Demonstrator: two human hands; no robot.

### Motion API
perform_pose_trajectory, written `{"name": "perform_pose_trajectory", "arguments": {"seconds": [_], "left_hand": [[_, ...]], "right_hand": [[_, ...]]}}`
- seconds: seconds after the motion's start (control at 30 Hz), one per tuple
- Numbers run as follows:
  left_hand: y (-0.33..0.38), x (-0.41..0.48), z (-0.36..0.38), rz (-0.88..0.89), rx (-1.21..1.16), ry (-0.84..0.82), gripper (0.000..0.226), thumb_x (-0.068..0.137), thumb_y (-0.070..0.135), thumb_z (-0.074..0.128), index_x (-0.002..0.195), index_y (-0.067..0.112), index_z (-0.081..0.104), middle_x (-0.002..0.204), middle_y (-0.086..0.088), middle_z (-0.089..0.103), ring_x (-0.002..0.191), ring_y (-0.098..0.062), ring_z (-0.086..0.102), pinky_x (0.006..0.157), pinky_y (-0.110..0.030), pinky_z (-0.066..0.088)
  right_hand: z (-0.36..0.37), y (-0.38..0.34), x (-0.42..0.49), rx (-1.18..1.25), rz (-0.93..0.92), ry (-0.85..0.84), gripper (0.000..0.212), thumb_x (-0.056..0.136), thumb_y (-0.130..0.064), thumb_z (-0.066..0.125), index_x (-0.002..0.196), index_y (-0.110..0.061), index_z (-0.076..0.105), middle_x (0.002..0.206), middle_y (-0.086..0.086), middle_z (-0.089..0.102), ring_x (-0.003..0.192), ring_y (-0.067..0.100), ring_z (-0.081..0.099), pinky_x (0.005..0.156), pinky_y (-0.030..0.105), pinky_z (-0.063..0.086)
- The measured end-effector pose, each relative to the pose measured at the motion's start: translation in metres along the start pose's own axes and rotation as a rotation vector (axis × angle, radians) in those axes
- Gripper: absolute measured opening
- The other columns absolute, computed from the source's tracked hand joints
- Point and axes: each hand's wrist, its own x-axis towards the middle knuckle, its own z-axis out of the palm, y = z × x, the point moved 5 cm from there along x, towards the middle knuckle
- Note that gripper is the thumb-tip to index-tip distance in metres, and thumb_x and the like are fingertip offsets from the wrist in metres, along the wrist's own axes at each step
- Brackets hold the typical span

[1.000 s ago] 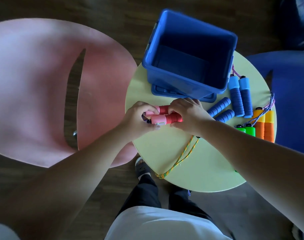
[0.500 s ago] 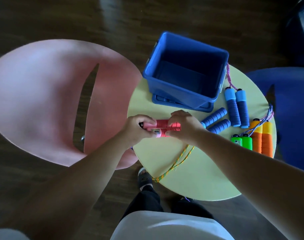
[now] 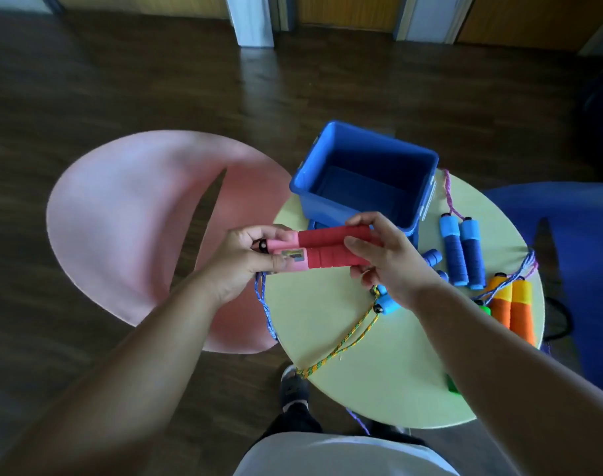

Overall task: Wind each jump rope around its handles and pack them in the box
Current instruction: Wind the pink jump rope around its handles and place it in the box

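Both hands hold a pair of red jump rope handles (image 3: 331, 249) side by side above the round yellow table (image 3: 379, 372). My left hand (image 3: 248, 259) pinches their pink ends, and my right hand (image 3: 389, 259) grips the red foam ends. A blue rope (image 3: 264, 304) hangs from the pink ends over the table's left edge. The open blue box (image 3: 361, 180) stands just behind the handles, nothing visible inside. A yellow-green rope (image 3: 344, 341) runs from light blue handles (image 3: 386, 304) near my right wrist to the table's front edge.
Right of the box lie a blue handle pair (image 3: 461, 252) with a purple rope, and orange handles (image 3: 513, 310) by the table's right edge. A pink chair (image 3: 138, 218) is at left, a blue chair (image 3: 575, 252) at right. My legs are below the table's edge.
Both hands lifted the red handles off the table and now hold them up in front of the box. The camera tilted up, showing more floor.
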Motion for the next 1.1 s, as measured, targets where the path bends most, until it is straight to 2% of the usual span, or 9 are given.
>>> {"name": "perform_pose_trajectory", "arguments": {"seconds": [0.1, 0.17, 0.4, 0.57, 0.7, 0.8, 0.9, 1.0, 1.1], "left_hand": [[0.032, -0.002, 0.011, 0.012, 0.020, -0.020, 0.039, 0.058, -0.008, 0.080, 0.082, 0.022, 0.081, 0.096, 0.004, 0.077, 0.087, -0.016, 0.073, 0.075, -0.027, 0.061], [0.051, -0.005, 0.025, 0.015, 0.046, -0.048, 0.039, 0.059, -0.008, 0.078, 0.087, 0.019, 0.078, 0.088, 0.001, 0.073, 0.082, -0.016, 0.071, 0.074, -0.026, 0.060], [0.089, -0.024, 0.084, 0.064, 0.090, -0.102, 0.044, 0.062, -0.010, 0.069, 0.100, 0.011, 0.066, 0.107, -0.006, 0.066, 0.090, -0.015, 0.065, 0.077, -0.026, 0.059], [0.105, -0.038, 0.097, 0.116, 0.087, -0.063, 0.043, 0.064, -0.009, 0.072, 0.103, 0.010, 0.068, 0.117, -0.016, 0.062, 0.106, -0.027, 0.059, 0.084, -0.031, 0.059], [0.118, -0.045, 0.092, 0.129, 0.112, -0.066, 0.042, 0.066, -0.009, 0.069, 0.104, 0.009, 0.068, 0.121, -0.016, 0.061, 0.110, -0.028, 0.057, 0.087, -0.031, 0.060], [0.126, -0.044, 0.082, 0.130, 0.144, -0.075, 0.046, 0.066, -0.010, 0.069, 0.108, 0.007, 0.067, 0.119, -0.016, 0.063, 0.109, -0.029, 0.058, 0.090, -0.036, 0.058], [0.135, -0.039, 0.069, 0.161, 0.131, -0.082, 0.056, 0.066, -0.009, 0.071, 0.119, 0.009, 0.066, 0.119, -0.018, 0.061, 0.110, -0.029, 0.058, 0.098, -0.045, 0.054], [0.142, -0.034, 0.042, 0.193, 0.007, -0.008, 0.074, 0.069, -0.004, 0.075, 0.138, 0.016, 0.057, 0.123, -0.015, 0.064, 0.110, -0.023, 0.064, 0.092, -0.037, 0.059], [0.137, -0.036, 0.001, 0.190, -0.043, 0.062, 0.066, 0.080, 0.000, 0.075, 0.142, 0.011, 0.056, 0.127, -0.018, 0.066, 0.106, -0.029, 0.069, 0.097, -0.045, 0.058]], "right_hand": [[-0.003, -0.019, -0.018, 0.129, -0.057, -0.023, 0.012, 0.108, -0.014, 0.049, 0.106, -0.022, 0.058, 0.081, 0.004, 0.059, 0.059, 0.024, 0.053, 0.050, 0.031, 0.041], [-0.009, -0.029, -0.029, 0.143, -0.088, -0.028, 0.015, 0.110, -0.014, 0.046, 0.106, -0.023, 0.057, 0.084, 0.004, 0.058, 0.060, 0.023, 0.052, 0.051, 0.031, 0.044], [-0.038, -0.057, -0.061, 0.122, -0.170, 0.005, 0.017, 0.110, -0.016, 0.045, 0.102, -0.025, 0.057, 0.084, 0.004, 0.057, 0.062, 0.023, 0.050, 0.053, 0.031, 0.044], [-0.050, -0.074, -0.077, 0.122, -0.228, -0.009, 0.017, 0.112, -0.024, 0.042, 0.103, -0.025, 0.057, 0.082, 0.000, 0.060, 0.063, 0.025, 0.054, 0.055, 0.033, 0.046], [-0.046, -0.080, -0.084, 0.112, -0.218, -0.073, 0.017, 0.113, -0.025, 0.038, 0.111, -0.021, 0.054, 0.079, 0.005, 0.063, 0.066, 0.026, 0.060, 0.055, 0.034, 0.050], [-0.036, -0.084, -0.081, 0.119, -0.191, -0.073, 0.016, 0.112, -0.022, 0.040, 0.107, -0.022, 0.055, 0.080, 0.005, 0.060, 0.067, 0.026, 0.056, 0.056, 0.034, 0.047], [-0.022, -0.092, -0.073, 0.156, -0.180, 0.007, 0.021, 0.111, -0.018, 0.043, 0.096, -0.025, 0.057, 0.083, 0.002, 0.057, 0.065, 0.024, 0.051, 0.057, 0.032, 0.044], [-0.005, -0.107, -0.063, 0.210, -0.192, 0.107, 0.025, 0.110, -0.016, 0.044, 0.091, -0.024, 0.058, 0.076, -0.001, 0.058, 0.060, 0.021, 0.049, 0.055, 0.030, 0.043], [0.015, -0.120, -0.050, 0.224, -0.220, 0.162, 0.023, 0.111, -0.017, 0.043, 0.093, -0.023, 0.056, 0.080, 0.005, 0.057, 0.058, 0.021, 0.048, 0.055, 0.030, 0.042]]}}
